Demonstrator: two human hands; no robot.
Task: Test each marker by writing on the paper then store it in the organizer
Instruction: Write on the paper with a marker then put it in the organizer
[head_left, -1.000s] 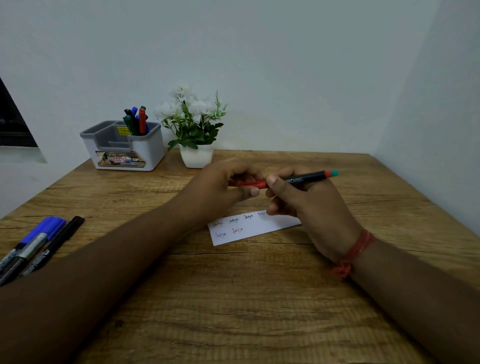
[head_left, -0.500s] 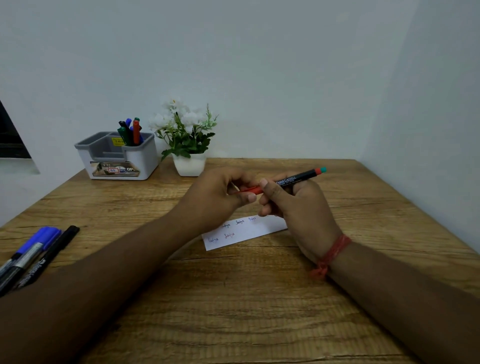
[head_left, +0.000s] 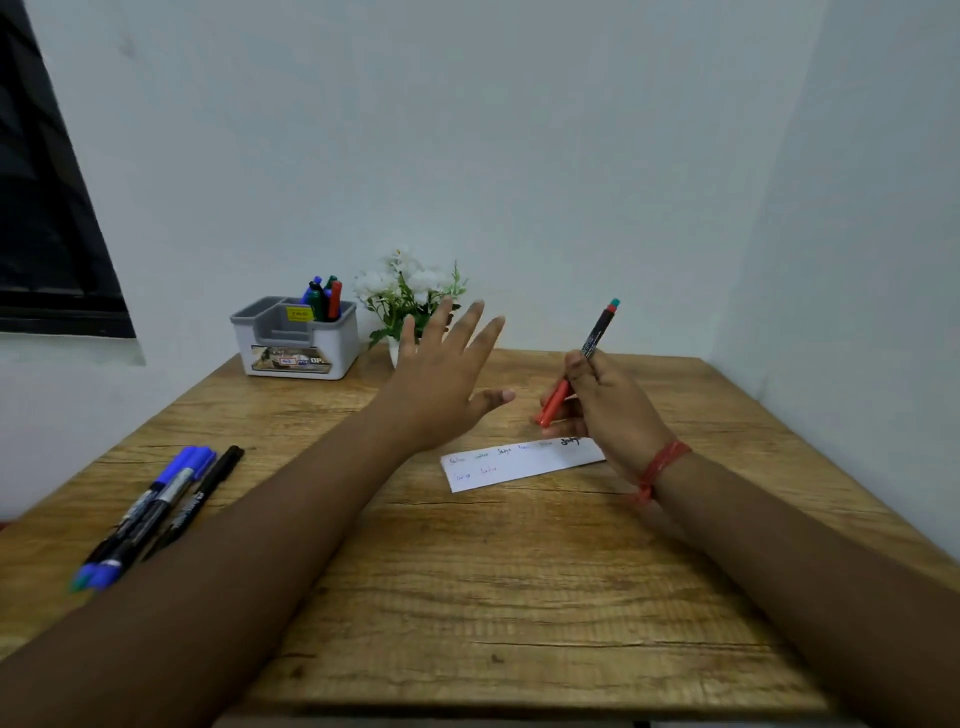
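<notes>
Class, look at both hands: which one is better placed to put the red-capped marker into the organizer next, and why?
Probably the right hand: it already grips the red-capped marker, cap on. The left hand is open and empty, though it hovers nearer the organizer at the table's far left, so a handover is possible.

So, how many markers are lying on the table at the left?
3: two blue-capped markers side by side near the left edge, and a black marker just right of them. The left forearm may hide more.
</notes>
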